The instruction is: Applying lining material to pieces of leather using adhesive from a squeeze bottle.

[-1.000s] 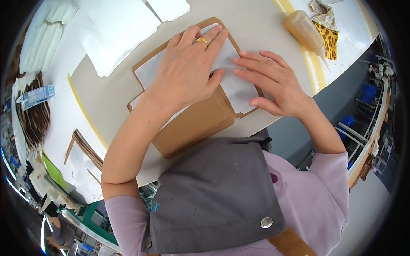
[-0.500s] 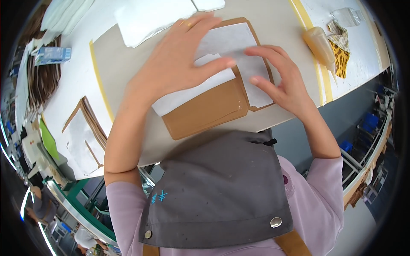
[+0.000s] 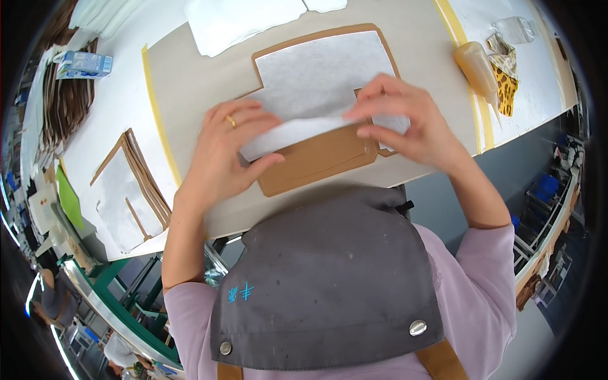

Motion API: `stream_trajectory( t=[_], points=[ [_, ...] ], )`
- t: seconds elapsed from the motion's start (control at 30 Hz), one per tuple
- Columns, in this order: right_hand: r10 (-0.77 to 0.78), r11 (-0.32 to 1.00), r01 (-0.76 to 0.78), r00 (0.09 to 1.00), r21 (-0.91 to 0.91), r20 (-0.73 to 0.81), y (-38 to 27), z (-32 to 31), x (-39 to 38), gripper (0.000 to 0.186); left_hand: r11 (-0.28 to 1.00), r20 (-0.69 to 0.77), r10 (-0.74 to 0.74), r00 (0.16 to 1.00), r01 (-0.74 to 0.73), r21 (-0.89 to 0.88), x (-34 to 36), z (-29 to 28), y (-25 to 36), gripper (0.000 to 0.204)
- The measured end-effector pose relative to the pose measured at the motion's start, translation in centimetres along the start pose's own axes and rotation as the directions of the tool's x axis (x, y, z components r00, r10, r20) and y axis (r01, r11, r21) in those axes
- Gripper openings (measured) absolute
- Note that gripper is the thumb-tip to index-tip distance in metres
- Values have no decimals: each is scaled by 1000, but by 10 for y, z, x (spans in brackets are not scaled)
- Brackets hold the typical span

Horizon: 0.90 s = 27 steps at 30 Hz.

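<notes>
A brown cut piece point(image 3: 310, 168), partly covered by white sheeting point(image 3: 323, 63), lies on the grey work surface point(image 3: 196, 76). A narrow white strip point(image 3: 307, 126) runs across its middle, bright along its upper edge. My left hand point(image 3: 225, 152), a ring on one finger, has its curved fingers and thumb around the strip's left part. My right hand point(image 3: 411, 123) holds the strip's right end with bent index finger and thumb, over the piece. My fingertips partly hide both ends.
White sheets point(image 3: 247, 19) lie behind. At left are stacked brown pieces point(image 3: 69, 107), a blue carton point(image 3: 85, 65) and more cut pieces point(image 3: 133, 171). At right are a squeeze bottle point(image 3: 475, 69), leopard-print fabric point(image 3: 506, 95) and a clear container point(image 3: 514, 30). Co-workers point(image 3: 57, 297) show at lower left.
My left hand has moved down and left off the upper sheet onto the strip. My right hand has shifted toward the strip's end. The view has shifted, with the table appearing higher.
</notes>
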State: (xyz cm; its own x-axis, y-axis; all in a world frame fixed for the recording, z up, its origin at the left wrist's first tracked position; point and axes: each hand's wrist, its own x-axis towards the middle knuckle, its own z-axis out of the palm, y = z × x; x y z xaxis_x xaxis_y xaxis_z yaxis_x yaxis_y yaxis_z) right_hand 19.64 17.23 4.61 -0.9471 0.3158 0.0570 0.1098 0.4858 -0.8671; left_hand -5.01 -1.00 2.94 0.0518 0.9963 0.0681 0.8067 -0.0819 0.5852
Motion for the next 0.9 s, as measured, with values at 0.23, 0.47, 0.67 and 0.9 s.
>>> stream_trajectory(
  t=[0.23, 0.47, 0.67, 0.9],
  points=[
    [-240, 891, 175, 965, -419, -108, 10, 31, -47, 18, 985, 72, 48, 996, -36, -167, -20, 13, 19, 38],
    [-278, 829, 214, 960, -516, -48, 16, 32, -51, 21, 993, 79, 76, 994, -68, -99, -22, 20, 23, 44],
    [-291, 819, 240, 956, -521, -18, 17, 34, -53, 23, 995, 100, 85, 991, -80, -54, -23, 21, 26, 41],
    [-258, 833, 220, 966, -508, -5, 13, 35, -54, 24, 989, 116, 124, 986, -131, 61, -25, 19, 31, 37]
  ],
)
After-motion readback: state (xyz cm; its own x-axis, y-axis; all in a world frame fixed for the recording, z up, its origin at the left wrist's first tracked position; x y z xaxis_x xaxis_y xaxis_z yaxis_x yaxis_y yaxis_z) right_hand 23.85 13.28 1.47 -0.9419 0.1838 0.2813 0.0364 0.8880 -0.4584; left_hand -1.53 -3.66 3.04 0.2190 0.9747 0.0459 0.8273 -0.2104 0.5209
